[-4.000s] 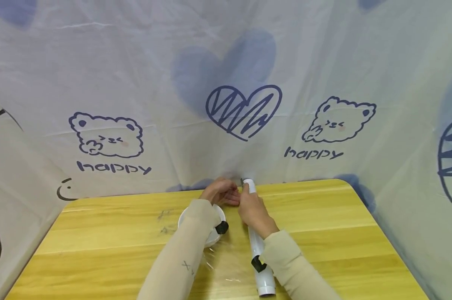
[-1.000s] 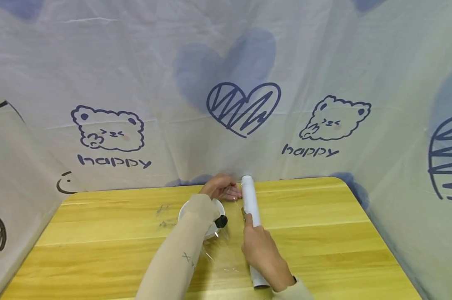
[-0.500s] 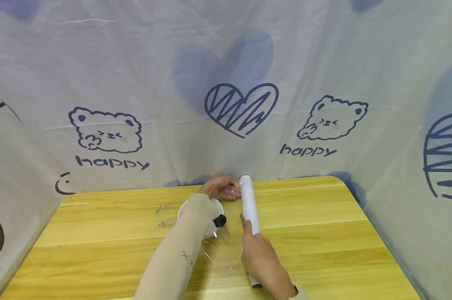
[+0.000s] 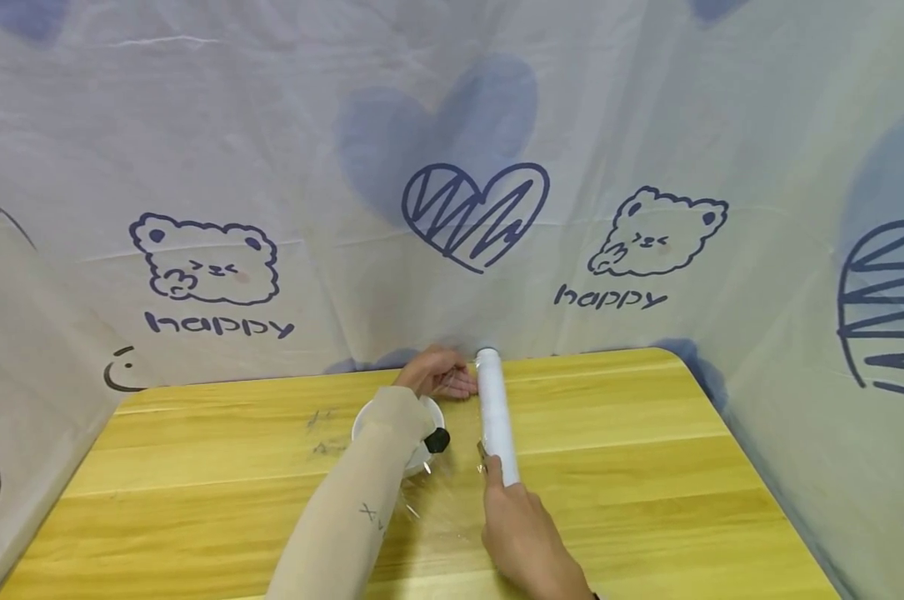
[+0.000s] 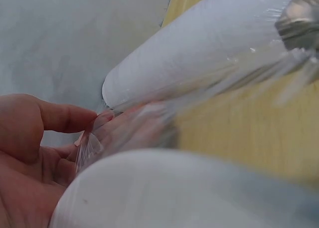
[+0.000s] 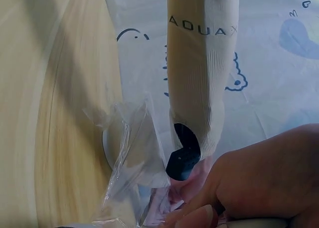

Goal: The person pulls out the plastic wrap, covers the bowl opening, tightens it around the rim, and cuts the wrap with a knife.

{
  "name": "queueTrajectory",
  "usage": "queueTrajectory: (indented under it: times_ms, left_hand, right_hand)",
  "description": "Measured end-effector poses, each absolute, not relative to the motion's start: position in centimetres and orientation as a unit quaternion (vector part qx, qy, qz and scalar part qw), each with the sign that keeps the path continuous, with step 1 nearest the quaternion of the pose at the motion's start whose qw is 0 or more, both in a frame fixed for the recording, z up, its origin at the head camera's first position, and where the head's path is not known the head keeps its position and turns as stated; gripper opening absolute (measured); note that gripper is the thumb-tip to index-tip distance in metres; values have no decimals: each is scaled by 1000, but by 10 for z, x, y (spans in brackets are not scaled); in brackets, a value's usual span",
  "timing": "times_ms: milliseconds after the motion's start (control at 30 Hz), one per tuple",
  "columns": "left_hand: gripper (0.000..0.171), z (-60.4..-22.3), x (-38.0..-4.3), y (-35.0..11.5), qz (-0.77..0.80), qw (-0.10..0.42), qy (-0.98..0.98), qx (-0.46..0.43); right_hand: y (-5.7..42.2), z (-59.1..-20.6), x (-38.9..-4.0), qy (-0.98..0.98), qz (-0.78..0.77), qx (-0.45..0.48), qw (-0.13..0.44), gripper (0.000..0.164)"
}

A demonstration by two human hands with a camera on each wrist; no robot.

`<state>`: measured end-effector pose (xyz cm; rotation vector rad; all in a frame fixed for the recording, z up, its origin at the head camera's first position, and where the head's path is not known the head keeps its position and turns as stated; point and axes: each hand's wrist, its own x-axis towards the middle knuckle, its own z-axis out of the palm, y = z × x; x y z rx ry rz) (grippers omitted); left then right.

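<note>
A white roll of cling film (image 4: 496,408) lies lengthwise on the table, its far end near the cloth wall. Clear film (image 5: 219,81) stretches from it leftward over a white bowl (image 4: 359,425), which my left forearm partly covers. My left hand (image 4: 444,375) pinches the film's far edge between thumb and fingers, beside the roll's far end. In my right hand (image 4: 528,537), low over the roll's near part, I grip a small knife (image 4: 482,454); only its narrow dark tip shows past the index finger. In the right wrist view the film (image 6: 130,163) hangs creased near the bowl.
The yellow wood-grain table (image 4: 631,467) ends at a pale printed cloth (image 4: 332,167) that rises behind and on both sides. Dark scribbled marks (image 4: 324,433) show on the left of the tabletop. A black wrist device (image 4: 437,440) sits at the left cuff.
My right hand has drawn back along the roll with the knife, from the far end toward the near end. My left hand stays at the film's far edge.
</note>
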<state>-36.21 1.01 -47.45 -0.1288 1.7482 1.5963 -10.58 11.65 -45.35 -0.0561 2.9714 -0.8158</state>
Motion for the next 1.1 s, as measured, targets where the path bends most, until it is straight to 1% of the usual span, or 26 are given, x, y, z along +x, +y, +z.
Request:
queueTrajectory:
  times_ms: [200, 367, 667, 933, 1100]
  left_hand:
    - [31, -475, -362, 10, 620, 381, 684, -56]
    - [32, -474, -361, 10, 616, 382, 686, -65]
    - [30, -479, -361, 12, 617, 381, 686, -58]
    - [31, -477, -361, 12, 622, 376, 684, -57]
    - [32, -477, -364, 12, 621, 383, 682, -48]
  right_hand:
    - [117, -453, -96, 964, -261, -24, 31, 64]
    - [116, -453, -88, 963, -264, -34, 35, 67]
    - [115, -454, -75, 957, -281, -43, 59, 64]
    - [118, -455, -65, 952, -294, -53, 70, 70]
    - [115, -456, -61, 951, -295, -40, 79, 74]
